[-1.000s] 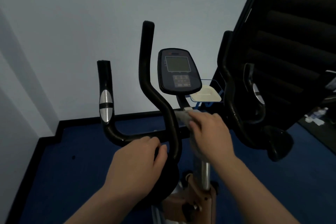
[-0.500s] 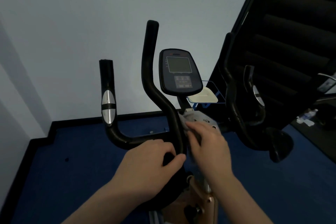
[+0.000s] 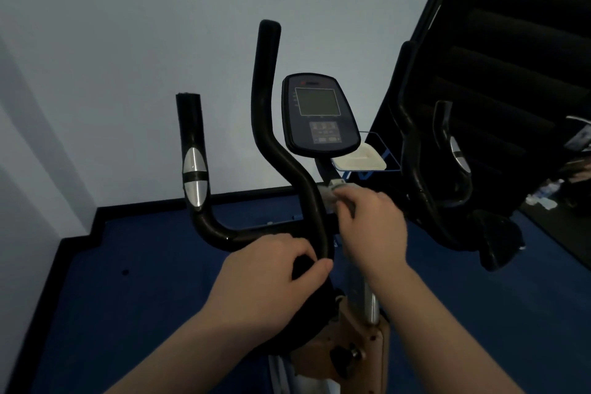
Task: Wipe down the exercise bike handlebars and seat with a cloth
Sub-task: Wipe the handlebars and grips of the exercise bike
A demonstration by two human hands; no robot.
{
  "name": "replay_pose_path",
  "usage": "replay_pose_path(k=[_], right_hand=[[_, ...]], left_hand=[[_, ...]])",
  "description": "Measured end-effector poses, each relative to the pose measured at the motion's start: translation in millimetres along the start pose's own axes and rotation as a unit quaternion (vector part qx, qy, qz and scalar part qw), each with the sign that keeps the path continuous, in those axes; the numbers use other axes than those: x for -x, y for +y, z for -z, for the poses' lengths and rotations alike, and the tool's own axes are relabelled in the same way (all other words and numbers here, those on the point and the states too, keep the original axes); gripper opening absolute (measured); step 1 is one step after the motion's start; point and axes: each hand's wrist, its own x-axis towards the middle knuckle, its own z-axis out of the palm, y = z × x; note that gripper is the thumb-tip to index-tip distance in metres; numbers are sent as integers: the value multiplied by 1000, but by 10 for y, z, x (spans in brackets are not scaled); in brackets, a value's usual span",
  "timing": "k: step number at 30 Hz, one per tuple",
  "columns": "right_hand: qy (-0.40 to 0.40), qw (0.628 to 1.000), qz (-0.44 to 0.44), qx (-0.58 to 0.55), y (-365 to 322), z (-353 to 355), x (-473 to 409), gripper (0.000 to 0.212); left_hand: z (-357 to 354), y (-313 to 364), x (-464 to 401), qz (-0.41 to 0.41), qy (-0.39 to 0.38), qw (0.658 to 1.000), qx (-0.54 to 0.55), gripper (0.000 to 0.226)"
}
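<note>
With our right hand (image 3: 372, 227) curled round the pale cloth (image 3: 331, 193) at the middle of the handlebars (image 3: 287, 163) just under the console (image 3: 319, 115), and our left hand (image 3: 271, 275) gripping the bar's lower bend to steady it, we should wrap the cloth round the tube and work outward along each arm.

The handlebars (image 3: 281, 150) under my left fingers are glossy black, with a silver grip plate (image 3: 194, 176) banded in black farther left. The cloth (image 3: 329, 193) beneath my right fingers is pale grey. Beyond my fingertips, the console (image 3: 319, 115) is dark navy with a grey-green screen. The floor (image 3: 144, 265) below is deep blue.
</note>
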Motion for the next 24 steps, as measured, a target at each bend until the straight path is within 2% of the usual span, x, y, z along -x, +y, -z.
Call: replay_pose_path(k=[3, 8, 13, 18, 22, 24], right_hand=[[0, 998, 28, -50, 0, 3, 197, 24], [-13, 1000, -11, 14, 54, 69, -82, 24], [-9, 999, 20, -36, 38, 71, 225, 23], [7, 999, -7, 34, 35, 24, -14, 23], [6, 1000, 22, -21, 33, 9, 232, 24], [-3, 1000, 12, 4, 130, 67, 163, 26]], left_hand=[[-15, 11, 13, 2, 12, 1000, -20, 43], [-14, 24, 24, 6, 8, 1000, -27, 46], [-10, 22, 20, 2, 4, 1000, -27, 48], [-5, 18, 8, 7, -2, 1000, -24, 49], [-4, 20, 6, 4, -5, 1000, -22, 50], [-3, 22, -1, 5, -6, 1000, -24, 49]])
